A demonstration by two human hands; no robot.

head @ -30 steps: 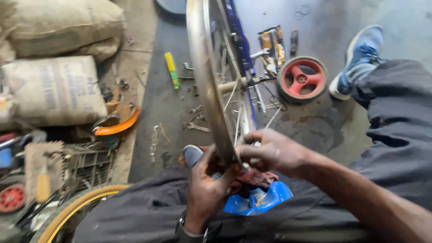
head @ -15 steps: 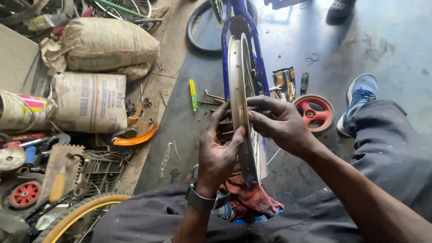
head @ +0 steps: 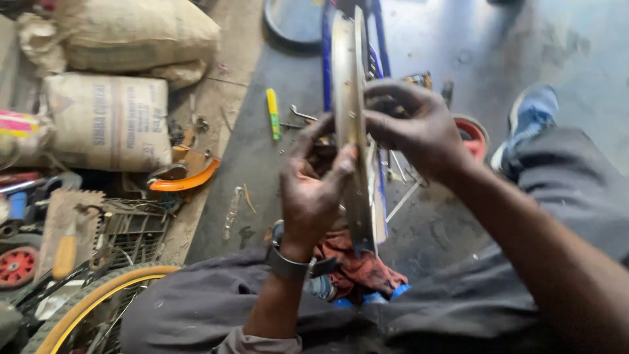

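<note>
A bare metal bicycle wheel rim [head: 347, 72] with thin spokes [head: 401, 196] stands upright on edge between my knees. My left hand [head: 313, 190] grips the rim from the left, thumb pressed on its edge. My right hand [head: 419, 128] closes over the rim from the right, a little higher up. A red rag [head: 357, 265] lies under the wheel's lower end, over something blue. A watch [head: 288, 267] sits on my left wrist.
Filled sacks [head: 108, 121] are stacked at the left. An orange curved part [head: 187, 178], a yellow-green marker [head: 272, 113], a red small wheel [head: 475, 134], a yellow-edged tyre [head: 98, 298], a wire crate [head: 131, 226] and loose tools lie on the floor. My blue shoe [head: 534, 118] is at right.
The view has closed in on the rim. Both hands have slid up the rim and now clasp it nearer its middle, with the wheel turned more edge-on.
</note>
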